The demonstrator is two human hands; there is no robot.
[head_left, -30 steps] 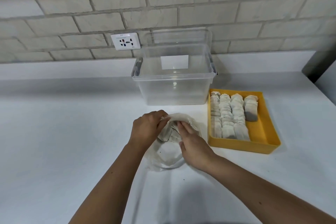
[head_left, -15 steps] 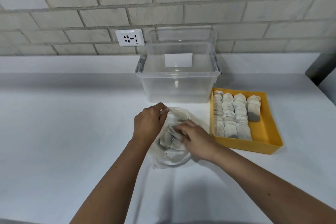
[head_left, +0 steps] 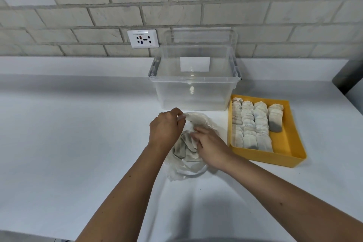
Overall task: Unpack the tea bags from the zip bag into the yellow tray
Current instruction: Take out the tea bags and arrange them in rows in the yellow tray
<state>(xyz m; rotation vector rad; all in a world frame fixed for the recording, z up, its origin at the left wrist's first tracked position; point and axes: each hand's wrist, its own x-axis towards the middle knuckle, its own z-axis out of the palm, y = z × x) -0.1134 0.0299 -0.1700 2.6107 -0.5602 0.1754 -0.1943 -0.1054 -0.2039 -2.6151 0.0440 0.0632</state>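
Note:
A clear crumpled zip bag (head_left: 185, 169) lies on the white counter with several tea bags (head_left: 184, 150) inside. My left hand (head_left: 165, 128) pinches the bag's upper rim and holds the mouth up. My right hand (head_left: 211, 144) reaches into the bag from the right, fingers on the tea bags; whether it grips one is hidden. To the right, the yellow tray (head_left: 286, 143) holds rows of tea bags (head_left: 253, 125), with one short row at its right side.
A clear plastic storage box (head_left: 194, 88), empty, stands behind the zip bag against the wall ledge. A wall socket (head_left: 142, 38) sits on the brick wall. A dark object (head_left: 347, 76) is at the far right edge. The tray's right part is bare.
My right hand has slid from the bag's near side up into its mouth among the tea bags. My left hand keeps its pinch on the rim. The bag has spread out slightly.

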